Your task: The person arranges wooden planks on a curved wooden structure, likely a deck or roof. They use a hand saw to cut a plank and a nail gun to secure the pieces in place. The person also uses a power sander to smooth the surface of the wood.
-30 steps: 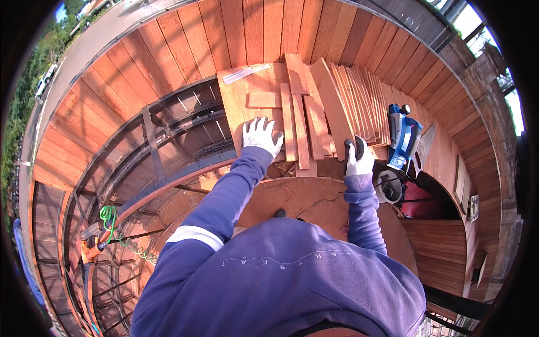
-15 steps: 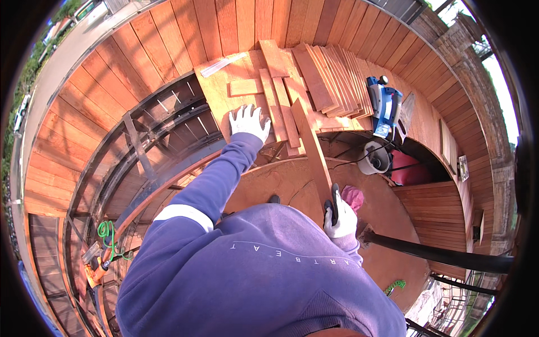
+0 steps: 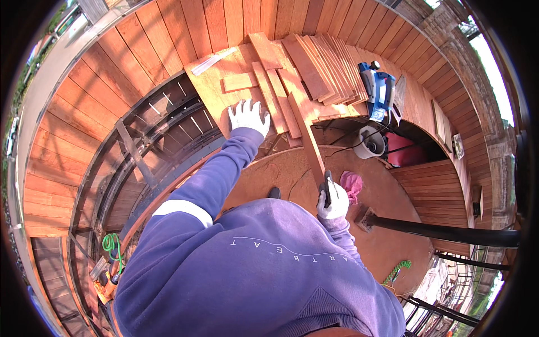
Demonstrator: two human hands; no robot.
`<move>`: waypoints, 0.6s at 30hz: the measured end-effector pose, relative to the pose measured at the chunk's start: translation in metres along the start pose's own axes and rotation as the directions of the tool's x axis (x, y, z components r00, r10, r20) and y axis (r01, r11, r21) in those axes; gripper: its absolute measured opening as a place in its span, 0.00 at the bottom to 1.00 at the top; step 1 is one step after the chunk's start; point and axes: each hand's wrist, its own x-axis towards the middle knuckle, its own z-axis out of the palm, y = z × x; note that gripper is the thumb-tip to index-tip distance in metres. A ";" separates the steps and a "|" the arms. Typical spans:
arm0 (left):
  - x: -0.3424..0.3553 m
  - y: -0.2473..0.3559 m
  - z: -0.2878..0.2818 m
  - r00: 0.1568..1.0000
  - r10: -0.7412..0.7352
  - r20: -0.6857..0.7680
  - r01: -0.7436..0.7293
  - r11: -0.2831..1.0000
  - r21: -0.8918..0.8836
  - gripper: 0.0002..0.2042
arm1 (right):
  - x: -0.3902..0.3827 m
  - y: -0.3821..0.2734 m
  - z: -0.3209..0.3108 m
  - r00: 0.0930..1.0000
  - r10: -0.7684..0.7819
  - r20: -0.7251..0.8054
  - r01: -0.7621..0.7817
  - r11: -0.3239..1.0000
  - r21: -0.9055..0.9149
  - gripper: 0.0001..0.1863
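My left hand (image 3: pixel 249 117), in a white work glove, lies spread on the wooden worktop (image 3: pixel 216 101) near its front edge. My right hand (image 3: pixel 334 197), gloved in white with a dark palm, grips the near end of a long wooden board (image 3: pixel 308 138). That board slants away from me, its far end resting by other planks on the worktop. Between the board and my left hand lie narrow wooden strips (image 3: pixel 265 96). A short wooden block (image 3: pixel 240 82) sits just beyond my left fingers.
A row of leaning boards (image 3: pixel 331 67) stands at the back, with a blue power planer (image 3: pixel 380 92) to its right. Below are a white bucket (image 3: pixel 370 142) and a pink cloth (image 3: pixel 351 187). A black pole (image 3: pixel 443 231) crosses at right. An orange tool (image 3: pixel 105 288) lies lower left.
My right hand has moved up and slightly left, taking the board's near end with it. My left hand stays on the worktop. The whole view has shifted a little.
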 end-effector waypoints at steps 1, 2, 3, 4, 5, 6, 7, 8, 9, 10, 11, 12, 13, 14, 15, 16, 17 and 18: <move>0.001 0.001 0.000 1.000 0.001 -0.001 -0.001 1.000 -0.001 0.26 | -0.004 0.001 0.000 0.999 0.025 0.034 -0.026 1.000 0.011 0.28; 0.001 0.000 0.001 1.000 0.001 -0.005 -0.001 1.000 0.002 0.26 | -0.007 0.000 -0.002 0.997 0.049 0.065 -0.050 0.998 0.026 0.28; 0.001 -0.002 0.003 1.000 0.000 -0.009 0.000 1.000 0.004 0.26 | -0.009 0.000 -0.002 0.993 0.072 0.097 -0.076 0.996 0.041 0.28; 0.002 -0.003 0.004 1.000 0.000 -0.013 0.000 1.000 0.006 0.26 | -0.006 0.000 0.001 0.994 0.072 0.083 -0.076 0.996 0.044 0.28; 0.000 -0.004 0.006 0.999 0.009 -0.031 -0.008 1.000 0.017 0.26 | -0.005 -0.002 0.000 0.993 0.085 0.078 -0.089 0.995 0.041 0.29; 0.003 -0.005 0.004 0.999 0.023 -0.039 -0.022 1.000 0.008 0.26 | 0.005 -0.005 -0.004 0.994 0.083 0.070 -0.085 0.996 0.034 0.29; 0.001 -0.005 0.007 0.999 0.031 -0.044 -0.031 0.999 -0.007 0.26 | 0.010 -0.015 -0.013 0.989 0.131 0.074 -0.136 0.988 0.070 0.29; 0.000 -0.007 0.010 0.997 0.044 -0.056 -0.045 0.999 -0.011 0.26 | 0.006 -0.015 -0.016 0.983 0.175 0.054 -0.181 0.968 0.171 0.27; -0.005 -0.010 0.013 0.998 0.054 -0.045 -0.055 0.998 -0.011 0.26 | -0.003 -0.014 -0.016 0.941 0.336 0.040 -0.329 0.880 0.342 0.25; -0.011 -0.013 0.016 0.997 0.063 -0.035 -0.063 0.998 -0.011 0.26 | -0.015 -0.014 -0.017 0.872 0.486 0.058 -0.446 0.741 0.502 0.24; 0.000 -0.013 0.012 0.996 0.070 -0.056 -0.071 0.997 -0.003 0.26 | -0.022 -0.010 -0.022 0.794 0.607 0.032 -0.474 0.585 0.658 0.25; -0.002 -0.010 0.011 0.995 0.069 -0.067 -0.069 0.998 -0.001 0.26 | -0.016 -0.016 -0.029 0.754 0.657 0.029 -0.516 0.563 0.646 0.29; 0.000 -0.008 0.009 0.992 0.067 -0.109 -0.067 0.998 0.008 0.24 | -0.015 -0.005 -0.015 0.745 0.667 0.018 -0.496 0.535 0.684 0.30; 0.001 -0.005 0.008 0.988 0.069 -0.141 -0.068 0.998 0.011 0.23 | -0.017 0.006 0.000 0.731 0.683 0.010 -0.484 0.507 0.713 0.31; 0.002 -0.002 0.009 0.985 0.092 -0.143 -0.090 0.996 0.022 0.23 | -0.010 0.007 0.019 0.719 0.693 0.059 -0.459 0.408 0.789 0.32; 0.002 -0.003 0.008 0.984 0.103 -0.145 -0.100 0.995 0.031 0.23 | 0.001 0.006 0.033 0.714 0.690 0.117 -0.431 0.302 0.850 0.33; 0.002 -0.005 0.006 0.983 0.109 -0.148 -0.104 0.994 0.042 0.22 | 0.005 0.005 0.035 0.790 0.612 0.037 -0.360 0.414 0.836 0.32; 0.001 -0.004 0.005 0.989 0.094 -0.112 -0.091 0.995 0.031 0.23 | 0.006 0.006 0.032 0.805 0.589 0.064 -0.375 0.421 0.826 0.31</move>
